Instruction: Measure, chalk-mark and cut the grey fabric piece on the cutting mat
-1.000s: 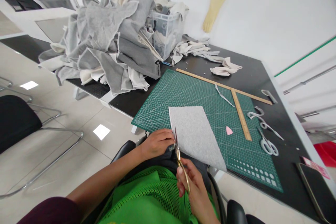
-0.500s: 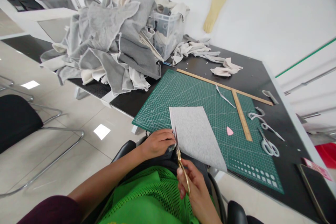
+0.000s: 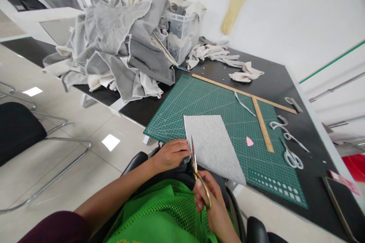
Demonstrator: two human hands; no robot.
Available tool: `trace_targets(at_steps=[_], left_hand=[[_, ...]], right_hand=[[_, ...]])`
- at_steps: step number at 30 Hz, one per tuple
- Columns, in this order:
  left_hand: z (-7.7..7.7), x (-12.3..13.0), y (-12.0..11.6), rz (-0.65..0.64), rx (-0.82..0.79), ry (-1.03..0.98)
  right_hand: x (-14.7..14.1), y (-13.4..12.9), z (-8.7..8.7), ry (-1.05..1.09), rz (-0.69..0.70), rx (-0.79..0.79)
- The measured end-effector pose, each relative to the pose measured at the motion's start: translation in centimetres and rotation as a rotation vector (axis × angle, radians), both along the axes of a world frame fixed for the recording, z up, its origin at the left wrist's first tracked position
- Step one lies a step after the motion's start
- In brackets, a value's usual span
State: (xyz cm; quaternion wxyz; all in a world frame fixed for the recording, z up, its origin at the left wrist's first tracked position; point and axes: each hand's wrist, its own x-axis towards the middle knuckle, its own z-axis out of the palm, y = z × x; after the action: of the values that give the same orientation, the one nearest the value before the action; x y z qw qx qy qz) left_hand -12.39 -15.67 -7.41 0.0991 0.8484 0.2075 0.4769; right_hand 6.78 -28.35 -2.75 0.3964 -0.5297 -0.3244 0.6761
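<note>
A folded piece of light grey fabric [image 3: 212, 140] lies on the green cutting mat [image 3: 168, 117], its near corner hanging past the table edge. My left hand [image 3: 172, 154] pinches the fabric's left edge between thumb and fingers. In my right hand [image 3: 209, 193] are gold-handled scissors [image 3: 194, 163], with fingers and thumb through the handles. Their blades point away from me along the fabric's left side, close to my left fingertips. How far the blades are parted is hard to make out.
On the mat lie a wooden T-shaped ruler [image 3: 261, 125], pink tailor's chalk [image 3: 249, 141] and white-handled scissors [image 3: 292, 158]. A heap of grey cloth [image 3: 114, 34] and a clear plastic bin [image 3: 182, 34] stand at the back left. A phone [image 3: 342, 205] rests at the right edge.
My right hand and the gold scissors have shifted slightly to the right, and the blades now lie a little further over the fabric. My left hand and the fabric stay put.
</note>
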Motion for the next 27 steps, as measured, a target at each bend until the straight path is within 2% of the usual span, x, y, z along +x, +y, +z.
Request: trace_targets(at_steps=[27], left_hand=[[0.10, 0.05, -0.07, -0.031, -0.040, -0.018]], right_hand=[[-0.70, 0.82, 0.34, -0.042, 0.070, 0.058]])
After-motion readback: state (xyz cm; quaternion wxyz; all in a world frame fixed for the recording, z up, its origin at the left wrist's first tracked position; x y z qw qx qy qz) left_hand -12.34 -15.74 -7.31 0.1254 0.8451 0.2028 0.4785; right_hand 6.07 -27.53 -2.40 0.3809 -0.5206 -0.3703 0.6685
